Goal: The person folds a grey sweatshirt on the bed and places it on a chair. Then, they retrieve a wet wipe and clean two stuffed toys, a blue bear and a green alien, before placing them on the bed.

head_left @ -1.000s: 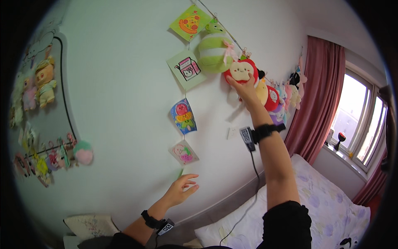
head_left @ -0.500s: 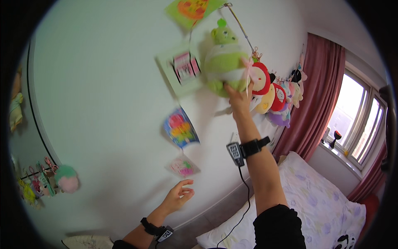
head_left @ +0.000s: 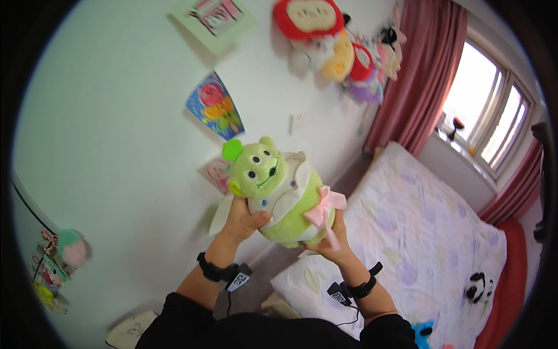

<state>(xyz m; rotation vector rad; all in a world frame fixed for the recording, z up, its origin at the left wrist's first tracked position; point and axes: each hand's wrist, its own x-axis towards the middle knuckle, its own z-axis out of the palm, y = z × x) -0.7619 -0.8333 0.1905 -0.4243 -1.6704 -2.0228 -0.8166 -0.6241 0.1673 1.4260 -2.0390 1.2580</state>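
Note:
A green three-eyed plush toy (head_left: 285,209) with a white collar and a pink ribbon bow (head_left: 324,208) is held up in front of me, tilted with its head to the upper left. My left hand (head_left: 239,222) grips it just below the head, thumb across its front. Round the lower end, near the bow, my right hand (head_left: 336,241) supports it; some of those fingers are hidden behind the toy. Both wrists wear black straps with small boxes and cables.
More plush toys (head_left: 337,55) hang on the wall at the upper right. Paper pictures (head_left: 216,107) hang in a column behind the toy. A bed (head_left: 418,227) with a floral sheet stands at the right, below a curtained window (head_left: 482,104). Small trinkets (head_left: 55,262) hang at the left.
The green plush toy has come down from the wall, away from the hanging toys, and turned. My left hand has risen and closed on it; my right hand has lowered with it.

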